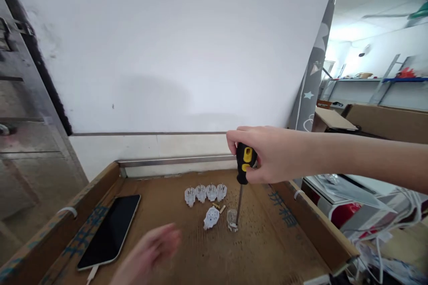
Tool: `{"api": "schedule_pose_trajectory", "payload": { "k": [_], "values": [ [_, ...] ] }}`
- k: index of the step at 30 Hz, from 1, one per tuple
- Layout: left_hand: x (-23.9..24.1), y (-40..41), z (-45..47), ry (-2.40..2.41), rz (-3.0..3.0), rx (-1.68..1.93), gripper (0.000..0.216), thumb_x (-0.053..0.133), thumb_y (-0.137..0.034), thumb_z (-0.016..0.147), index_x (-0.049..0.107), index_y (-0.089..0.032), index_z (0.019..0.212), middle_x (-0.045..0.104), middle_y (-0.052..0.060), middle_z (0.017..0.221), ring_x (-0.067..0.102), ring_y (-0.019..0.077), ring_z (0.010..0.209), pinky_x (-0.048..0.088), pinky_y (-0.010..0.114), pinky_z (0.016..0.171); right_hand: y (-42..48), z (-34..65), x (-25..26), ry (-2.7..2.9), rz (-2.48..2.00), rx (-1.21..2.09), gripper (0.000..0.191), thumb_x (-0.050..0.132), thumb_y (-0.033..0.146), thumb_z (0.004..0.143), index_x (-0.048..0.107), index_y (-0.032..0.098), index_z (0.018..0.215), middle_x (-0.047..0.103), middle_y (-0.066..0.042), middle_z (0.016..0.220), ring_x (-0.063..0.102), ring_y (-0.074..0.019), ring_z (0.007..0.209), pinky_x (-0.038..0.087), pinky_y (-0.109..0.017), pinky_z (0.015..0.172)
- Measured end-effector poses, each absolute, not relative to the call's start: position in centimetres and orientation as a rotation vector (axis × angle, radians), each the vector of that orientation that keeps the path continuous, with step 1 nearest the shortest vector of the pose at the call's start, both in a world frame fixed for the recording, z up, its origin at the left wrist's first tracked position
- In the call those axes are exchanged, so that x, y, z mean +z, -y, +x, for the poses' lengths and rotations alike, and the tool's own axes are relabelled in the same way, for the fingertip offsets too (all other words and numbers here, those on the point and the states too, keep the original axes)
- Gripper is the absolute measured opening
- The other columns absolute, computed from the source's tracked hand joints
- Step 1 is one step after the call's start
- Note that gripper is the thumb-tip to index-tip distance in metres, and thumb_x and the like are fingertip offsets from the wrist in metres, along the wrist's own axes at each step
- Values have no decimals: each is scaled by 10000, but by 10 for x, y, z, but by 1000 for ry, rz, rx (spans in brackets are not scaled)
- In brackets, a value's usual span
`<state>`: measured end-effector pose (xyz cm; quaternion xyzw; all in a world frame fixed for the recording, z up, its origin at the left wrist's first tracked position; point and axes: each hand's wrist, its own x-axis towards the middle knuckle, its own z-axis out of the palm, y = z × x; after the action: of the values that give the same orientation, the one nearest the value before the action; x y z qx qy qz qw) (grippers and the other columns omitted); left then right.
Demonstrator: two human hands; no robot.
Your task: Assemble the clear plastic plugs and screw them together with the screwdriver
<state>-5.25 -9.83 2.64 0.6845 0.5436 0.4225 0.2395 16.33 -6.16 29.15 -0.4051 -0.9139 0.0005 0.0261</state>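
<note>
My right hand (272,153) is wrapped round the black and yellow handle of a screwdriver (240,202), held nearly upright. Its tip meets a small clear plastic plug part (231,219) lying on the cardboard. Just left of that lies a white plug piece (211,218) with holes in its face. Small brass-coloured pieces (222,209) rest between and behind these two. Farther back, several clear plugs (200,193) stand in a row with their pins up. Low in the view, my left hand (152,249) is smeared by motion, apart from the parts; its fingers cannot be made out.
The cardboard tray (187,254) has raised side walls. A phone (110,231) with a white cable lies at its left. A white wall panel (187,53) rises behind. To the right are an open carton (384,122), tangled white cables (414,207) and a grey patterned curtain (309,84).
</note>
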Motion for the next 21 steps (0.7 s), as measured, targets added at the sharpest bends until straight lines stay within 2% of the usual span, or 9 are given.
{"api": "schedule_pose_trajectory", "payload": {
  "k": [3, 5, 9, 12, 17, 19, 21],
  "values": [
    [36, 67, -37, -1292, 2016, 996, 304, 640, -294, 795, 603, -286, 1096, 625, 4, 1091, 565, 188, 997, 460, 343, 893, 58, 158, 292, 2840, -1269, -203, 315, 564, 381, 647, 428, 215, 879, 562, 1, 836, 429, -90, 625, 271, -230, 512],
    [37, 51, -23, -1106, 2195, 703, 319, 670, -243, 734, 637, -271, 1050, 644, 3, 1049, 560, 197, 990, 434, 331, 898, 56, 156, 293, 2839, -1332, -346, 338, 554, 411, 658, 447, 208, 906, 571, -14, 797, 431, -107, 620, 250, -239, 504],
    [21, 37, -1, -1090, 2336, 543, 144, 612, -172, 761, 675, -247, 867, 664, -12, 903, 565, 179, 915, 393, 315, 882, 52, 157, 293, 2792, -1489, -499, 324, 472, 476, 738, 482, 208, 920, 547, -30, 669, 433, -130, 586, 228, -250, 490],
    [5, 35, 5, -1122, 2386, 570, 128, 625, -157, 753, 652, -237, 849, 649, -13, 880, 558, 175, 876, 381, 316, 871, 48, 159, 294, 2788, -1475, -437, 339, 454, 491, 761, 481, 225, 970, 559, -24, 690, 461, -133, 608, 249, -250, 503],
    [2, 29, 0, -1225, 2418, 640, 202, 622, -123, 729, 615, -210, 912, 615, 27, 979, 530, 213, 949, 395, 327, 848, 47, 159, 303, 2868, -1479, -120, 484, 563, 429, 664, 420, 288, 1105, 570, -6, 986, 501, -111, 669, 319, -234, 511],
    [3, 27, -3, -1210, 2415, 637, 191, 603, -128, 757, 623, -214, 927, 612, 33, 1011, 530, 213, 975, 397, 334, 864, 48, 158, 307, 2883, -1520, -17, 481, 576, 415, 647, 428, 287, 1086, 564, -4, 994, 499, -104, 660, 328, -226, 495],
    [3, 26, -4, -1180, 2424, 640, 139, 579, -142, 792, 639, -218, 893, 616, 30, 1011, 535, 207, 984, 398, 336, 875, 49, 158, 307, 2873, -1557, -42, 428, 562, 419, 666, 454, 269, 1053, 578, -12, 917, 504, -117, 666, 323, -229, 494]
  ]
}}
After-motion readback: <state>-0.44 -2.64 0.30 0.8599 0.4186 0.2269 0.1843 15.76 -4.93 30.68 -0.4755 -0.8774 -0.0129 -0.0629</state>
